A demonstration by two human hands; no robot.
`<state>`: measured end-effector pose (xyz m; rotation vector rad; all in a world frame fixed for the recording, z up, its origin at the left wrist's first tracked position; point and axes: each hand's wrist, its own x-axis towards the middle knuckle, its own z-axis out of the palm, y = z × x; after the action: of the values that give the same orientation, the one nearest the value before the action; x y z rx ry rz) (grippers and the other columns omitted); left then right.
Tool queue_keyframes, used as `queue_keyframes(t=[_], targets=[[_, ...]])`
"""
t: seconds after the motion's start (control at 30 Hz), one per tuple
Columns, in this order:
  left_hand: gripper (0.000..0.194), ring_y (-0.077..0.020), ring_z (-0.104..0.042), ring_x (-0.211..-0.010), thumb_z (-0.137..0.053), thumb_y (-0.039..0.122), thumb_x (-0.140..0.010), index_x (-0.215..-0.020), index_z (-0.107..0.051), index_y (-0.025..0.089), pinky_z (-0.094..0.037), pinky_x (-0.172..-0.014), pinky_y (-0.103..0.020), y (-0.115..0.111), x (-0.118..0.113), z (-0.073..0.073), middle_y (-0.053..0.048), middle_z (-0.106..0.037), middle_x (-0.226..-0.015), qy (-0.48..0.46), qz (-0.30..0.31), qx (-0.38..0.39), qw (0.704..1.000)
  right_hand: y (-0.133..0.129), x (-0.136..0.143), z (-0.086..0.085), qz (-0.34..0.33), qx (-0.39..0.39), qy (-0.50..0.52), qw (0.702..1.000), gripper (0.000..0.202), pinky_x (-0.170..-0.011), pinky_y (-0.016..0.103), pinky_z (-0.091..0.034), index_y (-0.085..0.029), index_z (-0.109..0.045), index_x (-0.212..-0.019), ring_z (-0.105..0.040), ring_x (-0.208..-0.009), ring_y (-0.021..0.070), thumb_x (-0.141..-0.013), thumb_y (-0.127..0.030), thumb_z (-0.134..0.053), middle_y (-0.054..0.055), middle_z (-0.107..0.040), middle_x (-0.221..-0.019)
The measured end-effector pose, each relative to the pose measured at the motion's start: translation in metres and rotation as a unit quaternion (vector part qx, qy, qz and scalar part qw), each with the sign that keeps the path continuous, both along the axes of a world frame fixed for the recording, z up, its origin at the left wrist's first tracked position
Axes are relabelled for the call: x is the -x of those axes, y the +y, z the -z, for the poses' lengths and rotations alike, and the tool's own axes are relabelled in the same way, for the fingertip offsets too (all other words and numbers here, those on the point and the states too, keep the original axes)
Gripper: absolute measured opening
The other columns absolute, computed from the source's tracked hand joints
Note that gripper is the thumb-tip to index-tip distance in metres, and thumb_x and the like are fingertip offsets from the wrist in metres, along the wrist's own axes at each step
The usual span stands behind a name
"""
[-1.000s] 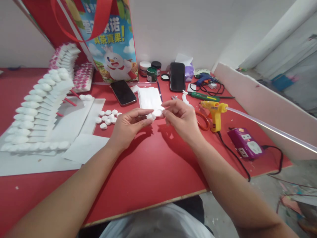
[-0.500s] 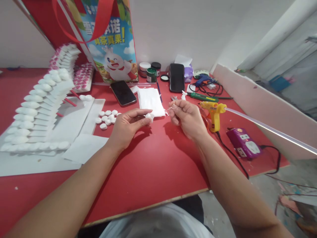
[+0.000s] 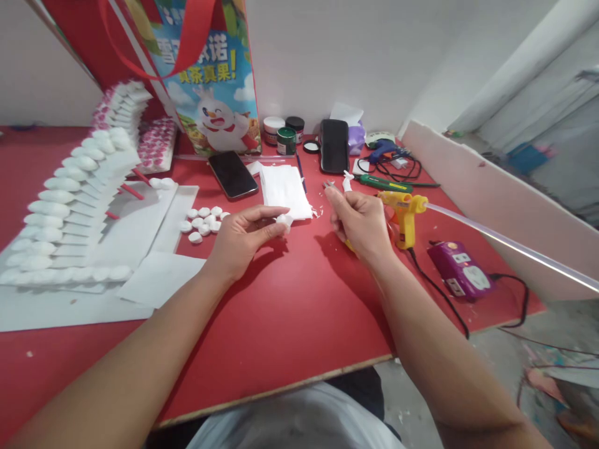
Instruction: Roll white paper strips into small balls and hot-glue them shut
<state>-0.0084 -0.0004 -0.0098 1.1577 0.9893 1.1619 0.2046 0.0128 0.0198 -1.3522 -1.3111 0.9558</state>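
Observation:
My left hand pinches a small white crumpled piece, which looks like thin paper or foam, between thumb and fingers above the red table. Across from it, my right hand is closed around scissors; their metal tips poke out beyond the thumb and a bit of yellow handle shows below the fingers. Most of the scissors is hidden by the hand. Between the hands lies a stack of white sheets, with white scraps at its corner. Several white round pads sit left of my left hand.
A yellow glue gun with a long glue stick and a purple power socket are at the right. Behind are a phone, paint jars and a green-handled tool. A white layered model occupies the left.
My right hand has let small scraps drop by the sheet stack and moved slightly right, closing on the scissors. The left hand keeps its pinch nearly in place.

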Motion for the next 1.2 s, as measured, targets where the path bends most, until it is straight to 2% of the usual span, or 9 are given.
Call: queue_keyframes(t=[0.1, 0.17, 0.4, 0.47, 0.67, 0.8, 1.0, 1.1, 1.2], targets=[[0.04, -0.0193, -0.072, -0.076, -0.089, 0.035, -0.075, -0.11, -0.079, 0.018, -0.063, -0.078, -0.037, 0.0, 0.0, 0.001, -0.004, -0.075, -0.083, -0.012, 0.005, 0.011, 1.0, 0.004, -0.006, 0.005, -0.008, -0.034, -0.13, 0.991, 0.008, -0.057, 0.026, -0.044, -0.017, -0.07, -0.076, -0.053, -0.053, 0.0094, -0.079, -0.022, -0.077, 0.002, -0.074, -0.081], [0.04, -0.0201, -0.072, -0.076, -0.09, 0.035, -0.074, -0.108, -0.079, 0.018, -0.064, -0.077, -0.038, 0.0, 0.001, 0.002, -0.004, -0.075, -0.083, -0.016, 0.004, 0.019, 1.0, 0.004, -0.009, 0.003, -0.017, -0.029, -0.22, 0.975, 0.011, -0.069, 0.028, -0.049, -0.018, -0.074, -0.083, -0.06, -0.066, 0.0129, -0.073, -0.013, -0.076, 0.004, -0.077, -0.097], [0.034, -0.0189, -0.072, -0.075, -0.092, 0.032, -0.071, -0.098, -0.077, 0.017, -0.063, -0.074, -0.035, 0.002, 0.001, 0.003, -0.004, -0.075, -0.082, -0.036, -0.003, 0.028, 0.999, -0.024, -0.014, -0.039, 0.003, 0.02, -0.441, 0.897, 0.023, -0.07, 0.032, -0.042, -0.02, -0.077, -0.102, -0.068, -0.08, 0.0237, -0.094, -0.021, -0.056, 0.007, -0.076, -0.086], [0.033, -0.0179, -0.072, -0.076, -0.092, 0.031, -0.071, -0.097, -0.078, 0.017, -0.063, -0.075, -0.035, 0.003, 0.001, 0.003, -0.003, -0.075, -0.082, -0.043, -0.007, 0.023, 0.999, -0.041, -0.024, -0.049, -0.013, 0.055, -0.509, 0.859, 0.025, -0.066, 0.033, -0.038, -0.019, -0.076, -0.089, -0.066, -0.075, 0.0238, -0.097, -0.025, -0.053, 0.007, -0.073, -0.079], [0.029, -0.0156, -0.071, -0.076, -0.092, 0.031, -0.07, -0.093, -0.079, 0.018, -0.061, -0.078, -0.032, 0.003, -0.002, 0.003, -0.003, -0.076, -0.085, -0.037, -0.008, 0.01, 0.999, -0.078, -0.083, -0.039, 0.111, 0.058, -0.646, 0.753, 0.037, -0.072, 0.041, -0.042, -0.011, -0.073, -0.094, -0.065, -0.084, 0.0342, -0.096, -0.044, -0.057, 0.022, -0.071, -0.094], [0.028, -0.015, -0.07, -0.073, -0.092, 0.031, -0.071, -0.092, -0.08, 0.019, -0.06, -0.076, -0.031, 0.002, -0.003, 0.001, -0.003, -0.076, -0.085, -0.028, -0.008, 0.009, 1.0, -0.056, -0.109, -0.02, 0.129, 0.094, -0.576, 0.802, 0.04, -0.074, 0.04, -0.044, -0.012, -0.07, -0.105, -0.065, -0.094, 0.0338, -0.093, -0.048, -0.057, 0.023, -0.07, -0.105], [0.028, -0.0166, -0.07, -0.081, -0.093, 0.031, -0.069, -0.091, -0.08, 0.019, -0.06, -0.082, -0.034, 0.001, -0.001, 0.002, -0.004, -0.077, -0.087, -0.019, -0.033, -0.009, 0.999, -0.017, -0.113, 0.0, 0.214, 0.152, -0.342, 0.902, 0.024, -0.056, 0.032, -0.033, -0.018, -0.061, -0.064, -0.05, -0.058, 0.0178, -0.072, -0.038, -0.071, 0.001, -0.052, -0.057], [0.03, -0.0173, -0.07, -0.081, -0.094, 0.032, -0.066, -0.089, -0.08, 0.02, -0.06, -0.082, -0.034, 0.002, -0.001, 0.0, -0.003, -0.077, -0.086, -0.014, -0.05, -0.015, 0.999, -0.026, -0.101, -0.007, 0.274, 0.096, -0.192, 0.938, 0.015, -0.055, 0.03, -0.034, -0.015, -0.067, -0.071, -0.048, -0.059, 0.0149, -0.069, -0.03, -0.07, 0.0, -0.055, -0.06], [0.032, -0.0178, -0.069, -0.081, -0.095, 0.034, -0.065, -0.089, -0.08, 0.02, -0.06, -0.081, -0.034, 0.003, -0.002, -0.001, -0.004, -0.077, -0.086, 0.001, -0.057, -0.021, 0.998, -0.049, -0.08, -0.026, 0.232, 0.003, -0.041, 0.972, 0.016, -0.054, 0.027, -0.034, -0.013, -0.07, -0.075, -0.048, -0.06, 0.0125, -0.069, -0.027, -0.075, 0.003, -0.062, -0.067]])
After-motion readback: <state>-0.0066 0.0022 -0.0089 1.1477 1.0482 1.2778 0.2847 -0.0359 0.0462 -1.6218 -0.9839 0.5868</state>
